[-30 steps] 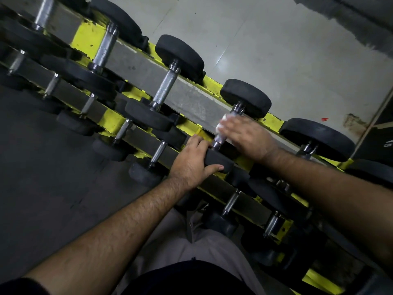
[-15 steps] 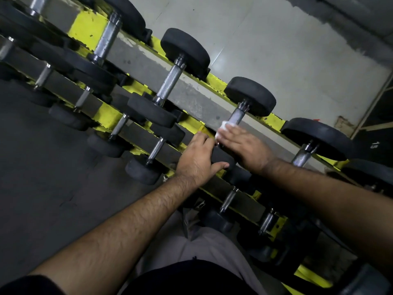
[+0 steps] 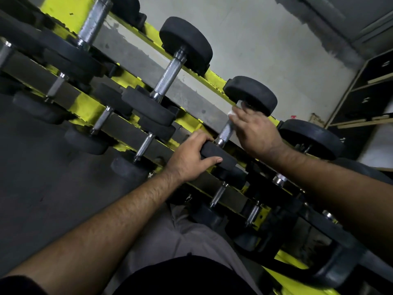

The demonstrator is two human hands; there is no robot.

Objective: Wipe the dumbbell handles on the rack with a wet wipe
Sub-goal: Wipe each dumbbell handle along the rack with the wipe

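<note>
A yellow and grey rack [image 3: 187, 99] runs diagonally across the view, holding several black dumbbells with knurled steel handles. My left hand [image 3: 189, 158] grips the near black head [image 3: 221, 155] of one dumbbell on the top tier. My right hand [image 3: 255, 130] presses a white wet wipe [image 3: 235, 108] against the far end of that dumbbell's handle [image 3: 225, 130], just below its far head [image 3: 253, 94]. The lower stretch of the handle shows bare. Another dumbbell handle [image 3: 169, 78] lies free to the left.
A lower tier carries smaller dumbbells [image 3: 144, 145] with thin handles. Behind the rack is a pale floor [image 3: 265, 39]. A dark shelf unit [image 3: 370, 92] stands at the right. My grey trousers [image 3: 170, 239] fill the bottom centre, and dark flooring [image 3: 38, 177] lies at left.
My right hand has slid the wipe up the handle from near the lower end to the far head. My left hand stays clamped on the near head. The view has shifted closer.
</note>
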